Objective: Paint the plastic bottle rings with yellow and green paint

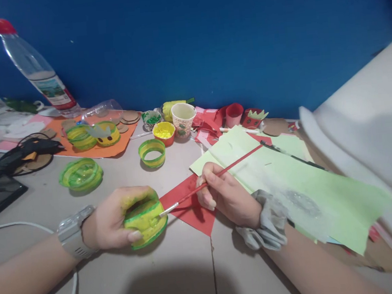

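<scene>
My left hand is wrapped round a yellow and green painted plastic ring, fingers inside it and thumb under its rim. A grey watch sits on that wrist. My right hand pinches a thin red paintbrush, whose tip touches the ring's side. A grey scrunchie is on my right wrist. A red paper sheet lies under the brush hand.
Other painted rings lie on the table. An orange bowl of yellow paint, a paper cup, a red cup, light green paper, a black glue gun, a tilted bottle and a white cable are around.
</scene>
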A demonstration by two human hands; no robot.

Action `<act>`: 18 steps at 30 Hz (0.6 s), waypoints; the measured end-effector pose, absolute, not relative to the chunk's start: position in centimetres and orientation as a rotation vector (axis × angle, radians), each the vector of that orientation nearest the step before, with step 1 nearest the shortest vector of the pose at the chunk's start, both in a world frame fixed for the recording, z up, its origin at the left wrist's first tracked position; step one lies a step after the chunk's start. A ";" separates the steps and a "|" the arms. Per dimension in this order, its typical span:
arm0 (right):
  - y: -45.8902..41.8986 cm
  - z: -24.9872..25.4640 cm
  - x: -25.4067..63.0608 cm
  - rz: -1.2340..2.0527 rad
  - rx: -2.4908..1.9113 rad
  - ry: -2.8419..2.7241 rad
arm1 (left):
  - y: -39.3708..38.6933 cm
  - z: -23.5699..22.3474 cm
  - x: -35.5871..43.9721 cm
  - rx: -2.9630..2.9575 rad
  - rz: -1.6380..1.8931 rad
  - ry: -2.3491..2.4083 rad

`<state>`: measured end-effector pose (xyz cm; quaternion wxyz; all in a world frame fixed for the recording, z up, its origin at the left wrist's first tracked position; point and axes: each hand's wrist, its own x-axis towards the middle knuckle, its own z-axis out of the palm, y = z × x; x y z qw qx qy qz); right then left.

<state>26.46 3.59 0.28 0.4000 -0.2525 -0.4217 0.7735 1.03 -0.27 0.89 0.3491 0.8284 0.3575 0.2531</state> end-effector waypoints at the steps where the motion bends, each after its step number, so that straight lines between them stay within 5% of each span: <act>1: 3.6 0.2 26.4 1.951 -0.641 -1.069 | -0.3 0.8 1.0 2.129 0.665 0.923; 18: 3.6 0.2 26.2 1.927 -0.591 -1.037 | -0.2 0.5 0.8 2.042 0.634 0.977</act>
